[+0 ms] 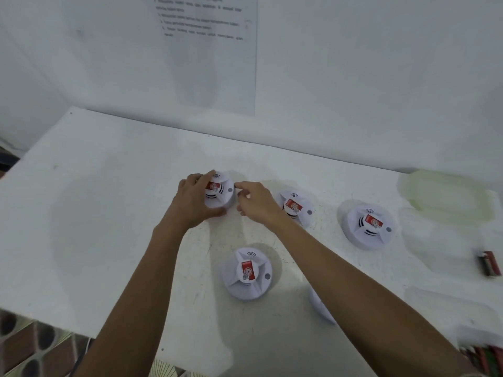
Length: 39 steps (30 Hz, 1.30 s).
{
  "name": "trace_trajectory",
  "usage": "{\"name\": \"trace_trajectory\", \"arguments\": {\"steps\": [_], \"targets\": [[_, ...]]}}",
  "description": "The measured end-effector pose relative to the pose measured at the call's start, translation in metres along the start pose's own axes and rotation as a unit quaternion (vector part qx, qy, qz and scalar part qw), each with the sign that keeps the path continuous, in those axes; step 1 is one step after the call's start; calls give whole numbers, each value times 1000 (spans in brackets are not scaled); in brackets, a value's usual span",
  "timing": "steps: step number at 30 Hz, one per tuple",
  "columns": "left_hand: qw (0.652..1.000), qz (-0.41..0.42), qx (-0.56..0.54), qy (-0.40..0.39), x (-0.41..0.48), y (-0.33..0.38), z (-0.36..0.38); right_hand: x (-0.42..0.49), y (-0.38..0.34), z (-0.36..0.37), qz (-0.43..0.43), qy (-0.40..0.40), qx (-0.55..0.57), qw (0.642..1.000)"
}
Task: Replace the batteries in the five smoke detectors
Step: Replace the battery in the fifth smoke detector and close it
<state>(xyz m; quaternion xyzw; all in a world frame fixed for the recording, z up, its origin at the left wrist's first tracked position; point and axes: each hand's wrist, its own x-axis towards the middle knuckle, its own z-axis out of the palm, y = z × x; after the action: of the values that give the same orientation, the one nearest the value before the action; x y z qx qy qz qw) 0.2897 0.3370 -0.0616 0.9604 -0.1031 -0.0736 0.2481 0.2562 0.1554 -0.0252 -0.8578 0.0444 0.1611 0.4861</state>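
Smoke detector (220, 191) under work: sits face-up in the middle of the desk (109, 213), nearer the far edge than the near one. My left hand (194, 202) wraps its left side, fingers curled over the far rim and thumb on the near rim. My right hand (255, 203) holds nothing: index finger out to the right rim, the rest loosely curled. I cannot tell whether that finger makes contact.

Step in hand, as I judge it: opening the housing. To do it well, I should keep the base pinned with the left hand, set the right hand fully on the rim, and twist level without lifting.

Around it:
- The second detector (295, 206) is just beside my right wrist and could be knocked.
- A third detector (368, 227) lies toward the right edge.
- A fourth detector (246, 273) lies between my forearms.
- A fifth detector (319, 306) is mostly hidden under my right forearm.
- Loose batteries (488, 263) lie at the right edge, well apart, so reaching them means crossing over the detectors.
- A clear plastic container (446, 194) sits in the far right corner.
- A printed sheet (209, 50) is on the wall, its text too blurred to read.
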Motion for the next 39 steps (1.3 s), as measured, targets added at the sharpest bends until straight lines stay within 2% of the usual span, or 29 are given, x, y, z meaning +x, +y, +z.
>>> {"name": "trace_trajectory", "arguments": {"steps": [6, 13, 18, 22, 29, 35, 39], "targets": [[996, 55, -71, 14, -20, 41, -16, -37, 1, -29, -10, 49, 197, 979], [978, 152, -140, -29, -59, 123, -24, -116, 17, -74, -45, 101, 331, 937], [949, 189, -246, -55, -93, 170, -14, -173, 37, -89, -3, 109, 298, 948], [926, 227, -295, -68, -119, 199, 0, -215, 48, -105, -6, 139, 290, 947], [935, 246, -246, -70, -150, 248, 29, -277, 77, -140, -34, 254, 166, 952], [924, 300, -235, -35, -171, 291, 49, -316, 94, -159, -59, 280, 117, 951], [936, 294, -193, -31, -180, 302, 59, -332, 103, -167, -67, 291, 102, 949]]}}
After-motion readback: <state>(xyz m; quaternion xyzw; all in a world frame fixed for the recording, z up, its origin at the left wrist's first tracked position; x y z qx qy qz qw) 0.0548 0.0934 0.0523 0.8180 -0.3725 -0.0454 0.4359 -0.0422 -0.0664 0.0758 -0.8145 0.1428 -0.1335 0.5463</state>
